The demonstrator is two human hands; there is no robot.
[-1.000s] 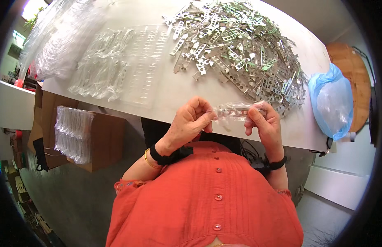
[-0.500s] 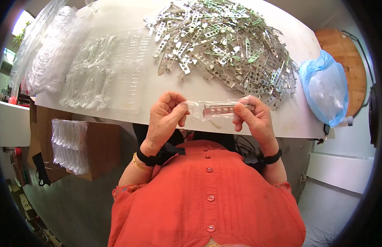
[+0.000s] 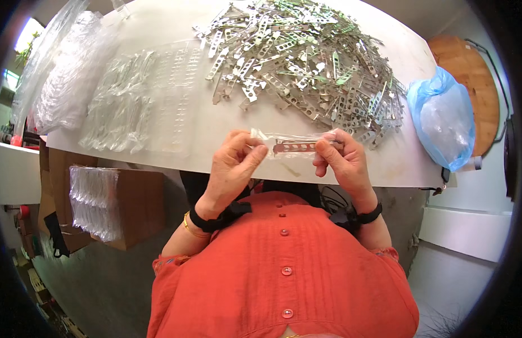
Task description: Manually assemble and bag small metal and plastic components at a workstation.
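Observation:
Over the near edge of the table, a clear plastic bag is stretched between my hands, with a flat, perforated metal strip inside it. My left hand is closed, its thumb and fingers pinching the bag's left end. Thumb on top and fingers curled beneath, my right hand grips the right end of the bag together with the strip in it. Beyond my hands lies a big heap of similar metal strips.
A clear moulded tray with several bagged pieces lies left, beside a stack of plastic bags. A cardboard box with packed trays stands below the table's left edge. A blue plastic bag sits at the right edge.
My left hand has shifted slightly right and its fingers have folded the bag's left end over. The strip lies a little farther left and flatter; my right hand has moved slightly left.

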